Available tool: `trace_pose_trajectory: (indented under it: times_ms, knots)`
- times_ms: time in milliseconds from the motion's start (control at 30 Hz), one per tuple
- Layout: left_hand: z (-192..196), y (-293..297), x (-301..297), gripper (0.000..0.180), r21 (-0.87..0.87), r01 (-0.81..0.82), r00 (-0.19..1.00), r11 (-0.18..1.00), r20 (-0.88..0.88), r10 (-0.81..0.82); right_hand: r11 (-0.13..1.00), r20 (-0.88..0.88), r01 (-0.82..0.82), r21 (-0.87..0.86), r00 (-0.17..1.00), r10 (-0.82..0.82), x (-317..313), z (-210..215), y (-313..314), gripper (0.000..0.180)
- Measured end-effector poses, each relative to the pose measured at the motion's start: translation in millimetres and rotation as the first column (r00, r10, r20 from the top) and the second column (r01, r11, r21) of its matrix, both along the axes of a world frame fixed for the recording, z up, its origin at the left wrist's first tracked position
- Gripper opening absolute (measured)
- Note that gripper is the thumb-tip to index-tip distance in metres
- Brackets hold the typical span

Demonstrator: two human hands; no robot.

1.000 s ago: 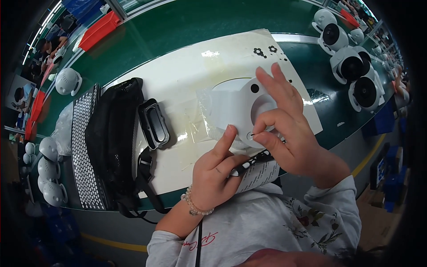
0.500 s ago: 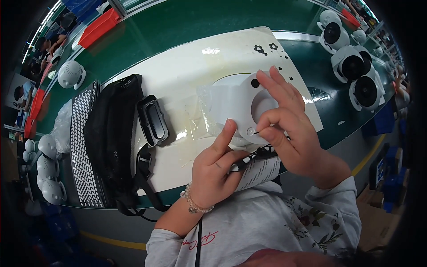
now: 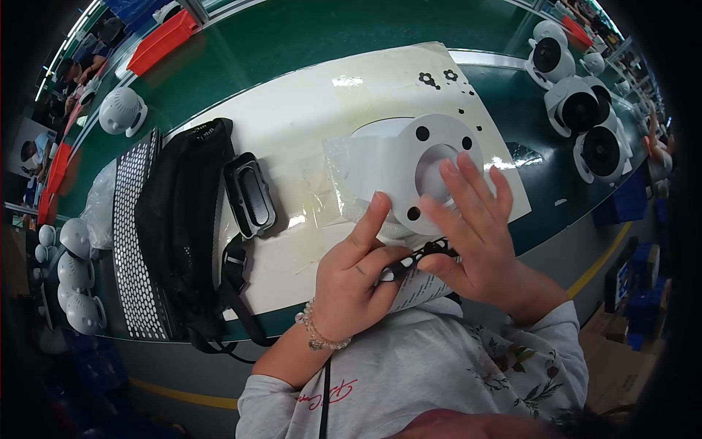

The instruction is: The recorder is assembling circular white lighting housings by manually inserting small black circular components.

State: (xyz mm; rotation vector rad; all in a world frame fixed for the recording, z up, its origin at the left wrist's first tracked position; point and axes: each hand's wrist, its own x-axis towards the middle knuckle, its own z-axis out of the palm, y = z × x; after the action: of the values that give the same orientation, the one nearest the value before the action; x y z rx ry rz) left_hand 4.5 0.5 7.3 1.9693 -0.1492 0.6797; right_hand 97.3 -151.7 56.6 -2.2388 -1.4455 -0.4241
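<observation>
A white fan housing (image 3: 386, 157) lies on the pale board, its round base facing up with a wide hollow in the middle. Round black pads sit near the base's rim: one at the upper left (image 3: 423, 134), one at the upper right (image 3: 466, 143) and one at the lower left (image 3: 414, 214). My left hand (image 3: 357, 274) is closed on a black backing strip (image 3: 395, 272) with white round spots, one finger stretched up against the housing. My right hand (image 3: 479, 238) hovers over the base's lower right, fingers spread and holding nothing; it hides part of the rim.
A pale board (image 3: 292, 117) covers the green bench (image 3: 307, 36). Left of the housing lie a black mesh bag (image 3: 183, 227) and a black open case (image 3: 251, 196). White fans (image 3: 603, 150) stand at the right, more (image 3: 77, 274) at the left. A red tray (image 3: 162, 42) is at the far left.
My right hand has let go of a small black pad and drawn back, its fingers opening. The lower-left spot on the base, bare before, now bears a black pad. My left hand stays put.
</observation>
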Motion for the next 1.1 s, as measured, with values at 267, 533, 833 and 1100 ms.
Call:
trace_pose_trajectory:
  times_ms: [267,533,833,1100]
  knots:
    - [-6,-1,2,0.034,0.057,-0.01,0.998,0.998,0.063,0.006,0.977,-0.272,-0.173,0.122,0.941,0.2,9,1,-13,0.011]
    - [-6,0,0,0.027,0.16,-0.015,1.0,0.987,0.024,0.011,0.953,-0.378,0.033,0.302,0.922,0.087,18,-5,-16,0.011]
    - [-5,-1,2,0.028,0.173,-0.026,1.0,0.985,-0.005,0.027,0.984,0.093,-0.013,0.176,0.996,-0.004,22,-17,-32,0.012]
    - [-8,0,3,0.032,0.176,-0.053,0.997,0.983,0.061,0.042,0.689,-0.749,0.4,0.604,0.58,0.32,24,-21,-13,0.038]
